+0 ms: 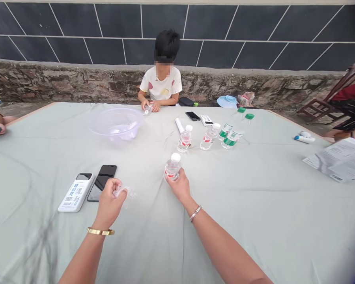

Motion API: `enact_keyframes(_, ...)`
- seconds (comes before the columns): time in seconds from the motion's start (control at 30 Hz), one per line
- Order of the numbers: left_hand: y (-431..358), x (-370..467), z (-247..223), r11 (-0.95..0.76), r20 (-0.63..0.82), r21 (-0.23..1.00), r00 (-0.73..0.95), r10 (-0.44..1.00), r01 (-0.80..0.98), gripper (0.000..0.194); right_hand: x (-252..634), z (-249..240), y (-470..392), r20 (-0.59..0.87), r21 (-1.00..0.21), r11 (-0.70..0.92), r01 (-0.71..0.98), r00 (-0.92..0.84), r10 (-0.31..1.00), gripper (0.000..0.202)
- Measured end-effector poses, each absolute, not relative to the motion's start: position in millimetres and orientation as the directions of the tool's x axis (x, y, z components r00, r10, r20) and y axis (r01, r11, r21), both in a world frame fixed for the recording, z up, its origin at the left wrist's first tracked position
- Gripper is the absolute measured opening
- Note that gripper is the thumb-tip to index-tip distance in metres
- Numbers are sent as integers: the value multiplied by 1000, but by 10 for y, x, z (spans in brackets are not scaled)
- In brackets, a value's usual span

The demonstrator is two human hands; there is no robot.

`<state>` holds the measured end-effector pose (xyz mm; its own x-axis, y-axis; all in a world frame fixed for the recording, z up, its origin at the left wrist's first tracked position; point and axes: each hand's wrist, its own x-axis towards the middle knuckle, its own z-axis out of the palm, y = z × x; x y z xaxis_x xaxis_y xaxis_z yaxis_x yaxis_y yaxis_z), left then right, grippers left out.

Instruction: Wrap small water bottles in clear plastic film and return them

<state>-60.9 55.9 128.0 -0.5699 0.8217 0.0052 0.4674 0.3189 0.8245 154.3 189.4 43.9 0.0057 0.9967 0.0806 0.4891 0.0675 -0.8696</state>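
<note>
My right hand (180, 187) is wrapped round a small clear water bottle (172, 167) with a white cap and a red-and-white label, held upright. My left hand (110, 201) is closed on a crumpled piece of clear plastic film (120, 191). Just beyond the held bottle stand two like it, a nearer white-capped bottle (184, 139) and another white-capped bottle (209, 137). Beside my left hand lie a black phone (102, 182) and a white power bank (76, 193).
Two green-capped bottles (233, 136) stand at the right. A clear plastic basin (115, 125) is at the back left. Across the table (239, 228), a person (161, 85) handles a small bottle (148, 107). Papers (340, 159) lie at far right; other people sit at both sides.
</note>
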Motion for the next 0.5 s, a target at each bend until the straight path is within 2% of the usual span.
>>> enact_keyframes(0.07,664,-703,1266,294,28,824,-553,833,484,30,1401,430,2292,104,-867,80,491,22,994,50)
enact_keyframes(0.13,773,-789,1265,261,31,841,-522,852,475,35,1264,421,2697,113,-851,71,520,51,992,52)
enact_keyframes(0.2,899,-867,1291,245,0,874,-504,864,420,32,1133,411,3063,130,-852,54,521,111,985,56)
enact_keyframes(0.33,1246,-1007,1429,294,-146,940,-574,806,175,25,918,371,3531,133,-902,7,433,262,956,68)
enact_keyframes(0.5,1955,-1285,1612,76,-64,997,-734,676,-17,14,836,213,3477,100,-908,-39,418,306,947,70)
